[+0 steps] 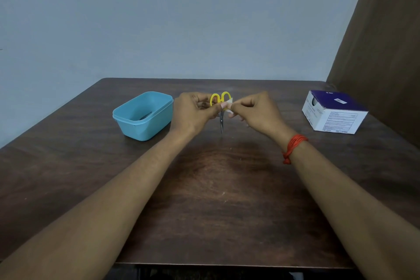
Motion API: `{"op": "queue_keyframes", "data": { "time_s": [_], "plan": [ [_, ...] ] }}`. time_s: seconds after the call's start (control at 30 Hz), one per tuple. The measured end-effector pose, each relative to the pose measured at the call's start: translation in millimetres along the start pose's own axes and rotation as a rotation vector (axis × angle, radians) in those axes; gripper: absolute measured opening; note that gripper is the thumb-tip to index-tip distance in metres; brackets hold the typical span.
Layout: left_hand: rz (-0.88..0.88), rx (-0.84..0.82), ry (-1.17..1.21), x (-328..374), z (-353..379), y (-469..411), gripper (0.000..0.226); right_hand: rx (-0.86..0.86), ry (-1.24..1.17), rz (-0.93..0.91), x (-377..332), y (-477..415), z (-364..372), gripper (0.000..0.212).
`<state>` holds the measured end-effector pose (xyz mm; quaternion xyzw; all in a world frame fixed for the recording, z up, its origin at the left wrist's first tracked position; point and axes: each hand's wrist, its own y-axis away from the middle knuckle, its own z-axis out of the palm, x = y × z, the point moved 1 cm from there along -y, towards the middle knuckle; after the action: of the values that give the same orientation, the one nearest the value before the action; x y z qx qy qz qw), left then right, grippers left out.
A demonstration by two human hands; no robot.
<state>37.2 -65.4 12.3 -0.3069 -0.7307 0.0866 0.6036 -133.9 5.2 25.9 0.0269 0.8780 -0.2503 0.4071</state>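
A dark wooden tabletop [216, 188] meets a blue-grey wall. Above its middle, the left hand [193, 112] and right hand [259, 111] each pinch a small white piece [230, 104], with yellow-handled scissors [221, 121] just behind. A blue tub [143, 118] sits to the left and a white-and-purple box [334, 112] to the right.

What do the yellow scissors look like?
The scissors are small, with two yellow loop handles that look like plastic and thin grey metal blades. The blades are closed and point towards the person; the handles point away. They seem to lie flat on the dark wooden table, near its middle. The left hand and right hand, pinching a small white scrap between them, hide the middle part, so whether either hand touches the scissors cannot be told.
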Motion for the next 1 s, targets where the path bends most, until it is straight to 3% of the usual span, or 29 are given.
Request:
{"op": "queue_keyframes", "data": {
  "time_s": [0.1, 0.17, 0.3, 0.4, 0.6, 0.73, 0.8, 0.9, 1.0],
  "plan": [
    [0.025, 0.004, -0.044, 1.3, 1.2, 0.3, 0.017, -0.008, -0.117, 0.061, 1.2, 0.2, 2.5, 0.023],
    [0.037, -0.016, -0.073, 3.8, 2.3, 0.7, 0.022, 0.049, -0.092, 0.004, 1.5, 2.5, 0.3, 0.023],
    [0.058, -0.044, -0.113, 10.7, 1.1, 2.8, 0.023, 0.174, 0.155, -0.225, -7.6, 6.8, -4.9, 0.016],
    [0.061, -0.05, -0.109, 11.9, 0.6, 3.4, 0.024, 0.202, 0.333, -0.294, -10.2, 6.2, -7.0, 0.021],
    [-0.008, -0.035, -0.003, 4.6, 4.2, 3.3, 0.013, 0.185, 0.095, -0.097, -6.1, 7.0, 4.7, 0.022],
    [-0.047, -0.004, 0.093, 3.5, 4.9, 4.4, 0.028, 0.103, -0.183, 0.082, -7.6, 7.5, 11.0, 0.019],
    [-0.077, 0.009, 0.131, 1.8, 5.9, 3.4, 0.023, 0.098, -0.284, 0.138, -6.9, 8.3, 13.6, 0.018],
    [-0.157, -0.017, 0.173, 2.9, 7.5, 2.3, 0.009, 0.124, -0.26, 0.093, -6.4, 8.7, 11.3, 0.014],
    [-0.175, -0.086, 0.147, 4.5, 5.6, 0.8, 0.007, 0.209, -0.037, -0.12, -8.5, 8.0, 3.0, 0.019]
  ]
}}
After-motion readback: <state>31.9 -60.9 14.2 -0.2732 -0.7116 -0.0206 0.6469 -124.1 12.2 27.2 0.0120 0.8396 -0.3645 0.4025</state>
